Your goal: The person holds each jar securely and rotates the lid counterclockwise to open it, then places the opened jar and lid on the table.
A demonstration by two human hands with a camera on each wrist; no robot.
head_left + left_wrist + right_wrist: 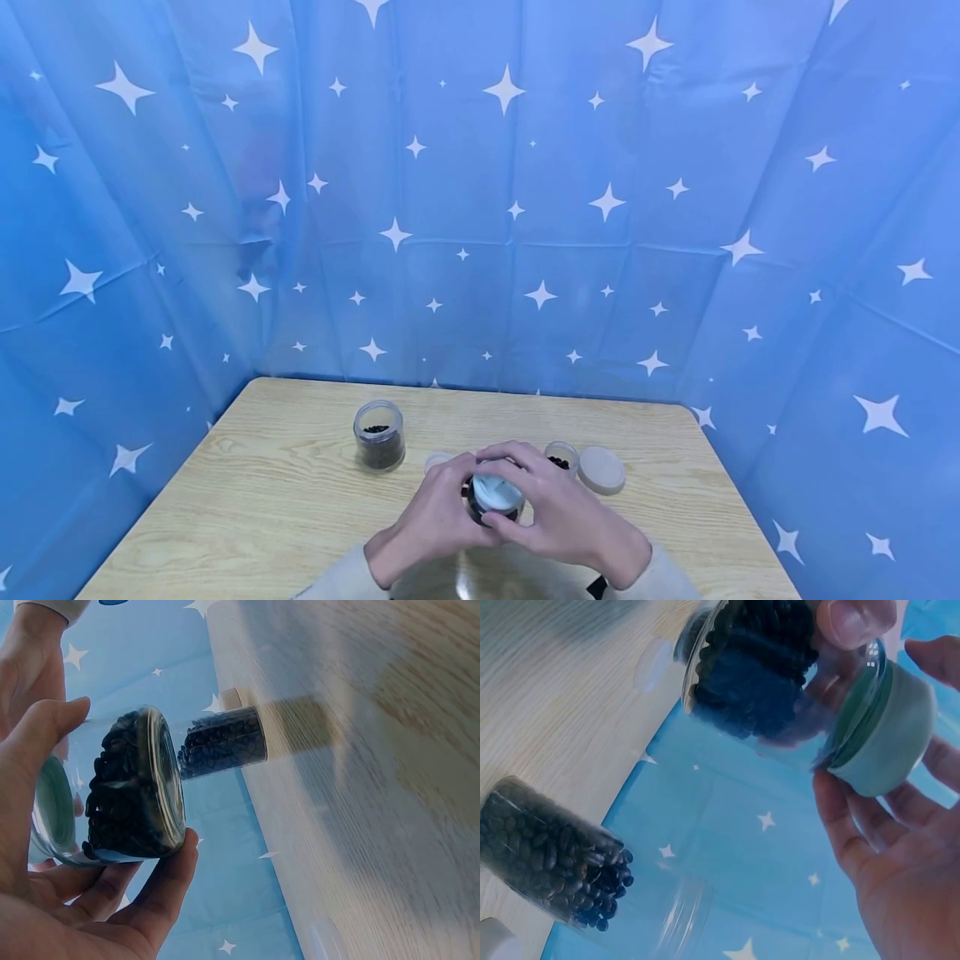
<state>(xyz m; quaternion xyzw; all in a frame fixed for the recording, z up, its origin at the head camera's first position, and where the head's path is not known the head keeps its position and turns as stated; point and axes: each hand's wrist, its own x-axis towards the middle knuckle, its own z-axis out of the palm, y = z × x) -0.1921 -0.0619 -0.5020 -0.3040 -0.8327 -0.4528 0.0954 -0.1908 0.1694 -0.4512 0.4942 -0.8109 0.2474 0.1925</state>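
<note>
A clear jar (124,787) partly filled with black beans is held between both hands above the table. My left hand (441,510) grips its body, with fingers and thumb around the glass. A pale green lid (889,731) sits at the jar's mouth, and my right hand (555,504) curls its fingers around that lid. How tightly the lid is seated cannot be told. Behind the right hand stands an uncovered jar (551,851) of dark beans, partly hidden in the head view. Beside it lies a white lid (602,470).
At the back left of the wooden table (285,483) stands another uncovered jar (379,442) with small dark grains. A second white lid (437,459) lies near it, partly covered by the left hand. A blue star-patterned curtain (465,192) surrounds the table's back and sides.
</note>
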